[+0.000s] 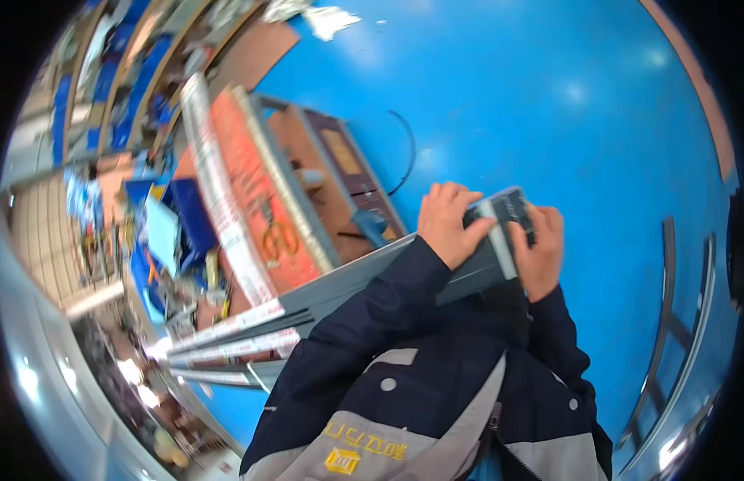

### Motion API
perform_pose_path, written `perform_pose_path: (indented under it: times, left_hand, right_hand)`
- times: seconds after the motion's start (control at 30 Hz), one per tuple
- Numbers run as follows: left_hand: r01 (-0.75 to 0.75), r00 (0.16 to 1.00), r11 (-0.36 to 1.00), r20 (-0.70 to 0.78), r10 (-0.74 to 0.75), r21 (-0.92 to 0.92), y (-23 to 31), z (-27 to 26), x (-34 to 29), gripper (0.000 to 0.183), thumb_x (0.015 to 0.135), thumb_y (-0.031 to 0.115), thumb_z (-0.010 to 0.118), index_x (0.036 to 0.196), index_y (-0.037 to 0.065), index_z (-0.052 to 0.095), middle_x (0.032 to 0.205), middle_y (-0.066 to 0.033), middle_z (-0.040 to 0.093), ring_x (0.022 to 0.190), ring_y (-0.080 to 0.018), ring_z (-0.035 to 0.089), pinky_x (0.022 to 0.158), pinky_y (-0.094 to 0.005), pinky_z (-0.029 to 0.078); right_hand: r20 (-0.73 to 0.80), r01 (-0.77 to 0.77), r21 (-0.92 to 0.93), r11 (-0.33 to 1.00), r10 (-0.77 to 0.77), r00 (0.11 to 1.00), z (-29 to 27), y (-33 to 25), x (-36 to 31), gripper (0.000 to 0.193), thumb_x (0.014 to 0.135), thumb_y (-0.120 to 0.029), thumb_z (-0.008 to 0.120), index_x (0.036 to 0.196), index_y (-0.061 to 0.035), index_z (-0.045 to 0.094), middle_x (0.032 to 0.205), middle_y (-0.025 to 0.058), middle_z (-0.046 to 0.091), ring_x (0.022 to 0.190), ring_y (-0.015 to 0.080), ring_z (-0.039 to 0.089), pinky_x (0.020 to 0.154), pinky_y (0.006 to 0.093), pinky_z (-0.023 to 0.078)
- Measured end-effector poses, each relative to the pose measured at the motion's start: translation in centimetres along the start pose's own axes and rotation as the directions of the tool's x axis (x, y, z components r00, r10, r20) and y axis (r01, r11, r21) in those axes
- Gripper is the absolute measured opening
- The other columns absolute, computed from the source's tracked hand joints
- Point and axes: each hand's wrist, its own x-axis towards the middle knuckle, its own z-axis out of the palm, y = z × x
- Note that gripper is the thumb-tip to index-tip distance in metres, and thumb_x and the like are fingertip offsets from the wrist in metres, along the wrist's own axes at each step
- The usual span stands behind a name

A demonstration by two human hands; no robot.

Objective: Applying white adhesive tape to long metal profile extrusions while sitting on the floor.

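A small dark end piece is set between the two hands, at the right end of a long grey bar whose long axis is slanted from lower left to upper right and partly covered by the left sleeve. The right hand is curled around the piece's right side, thumb and fingers gripping it; the left hand is bent at its left, thumb touching a pale strip, though whether its fingers are closed cannot be told.
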Motion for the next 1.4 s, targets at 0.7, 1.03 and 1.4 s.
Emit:
perform_pose_path:
  times: [0.7,1.03,1.4]
  left_hand:
    - [0.068,0.994,0.866,0.044,-0.103,0.495,-8.3,-14.7,-20.9,0.119,0.044,0.043,0.092,0.15,0.016,0.044,0.154,-0.0253,0.034,0.138,-0.0476,0.036,0.114,-0.058,0.026]
    - [-0.036,0.997,0.908,0.082,0.002,0.417,-8.7,-15.2,-19.1,0.11,0.043,0.043,0.089,0.142,0.014,0.05,0.142,-0.0253,0.042,0.125,-0.0445,0.044,0.107,-0.0551,0.032]
    - [-0.107,0.992,0.893,0.113,0.064,0.437,-8.6,-13.4,-18.6,0.118,0.044,0.049,0.085,0.149,0.011,0.047,0.145,-0.0268,0.039,0.124,-0.0443,0.043,0.107,-0.0575,0.029]
  right_hand:
    - [0.006,0.083,-0.175,0.981,-0.083,0.997,2.7,0.6,-0.3,0.031,0.095,-0.016,0.071,0.122,-0.0016,0.066,0.111,0.0105,0.059,0.096,0.0261,0.059,0.084,0.0345,0.05]
    - [-0.039,0.134,-0.125,0.983,-0.14,0.989,2.0,1.0,-0.4,0.025,0.092,-0.012,0.071,0.114,-0.001,0.066,0.103,0.0116,0.059,0.089,0.0283,0.057,0.081,0.0358,0.049]
    - [-0.164,0.11,-0.111,0.988,-0.127,0.978,3.4,0.0,-0.3,0.032,0.083,-0.011,0.074,0.113,-0.0023,0.067,0.099,0.011,0.056,0.087,0.0298,0.053,0.079,0.0379,0.047]
